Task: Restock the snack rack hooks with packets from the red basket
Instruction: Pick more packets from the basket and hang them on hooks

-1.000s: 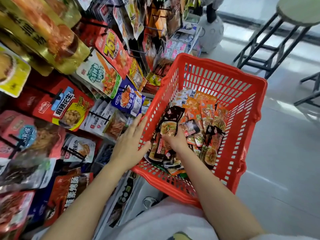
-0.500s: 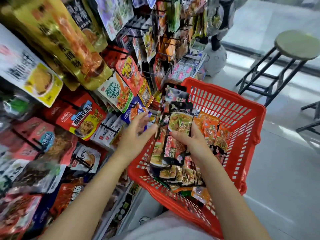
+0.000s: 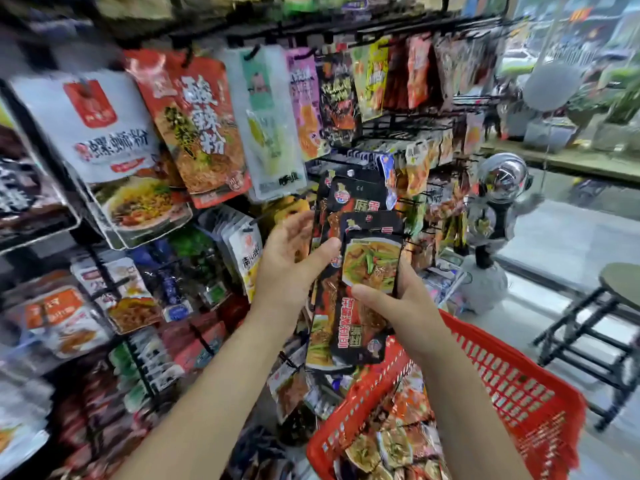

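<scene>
I see the right hand (image 3: 398,303) at about 5 o'clock of centre, its thumb curled across the front of a fanned bundle of black packets (image 3: 360,271) and its fingers wrapped behind, so it grips the bundle upright in front of the rack (image 3: 398,123). The left hand (image 3: 294,268) at 7 o'clock of centre has its palm turned toward me; its thumb lies against the left edge of the bundle, and its fingertips go behind the packets, so I cannot tell how firmly it pinches them. How many packets make up the bundle I cannot count; only the front one shows its full face, with a dish pictured on it. The bundle's lower ends overlap goods hanging behind.

The red basket (image 3: 512,386) sits at 5 o'clock in the picture, its near corner cut off by the bottom edge; the right forearm hides part of its rim. Orange and clear packets (image 3: 398,441) lie inside, blurred.

Hanging noodle bags (image 3: 194,129) fill the picture from 9 to 12 o'clock, smeared by motion. At 3 o'clock stand a silver figurine (image 3: 502,188) and, lower, a stool (image 3: 616,289), the latter cropped by the right edge.
</scene>
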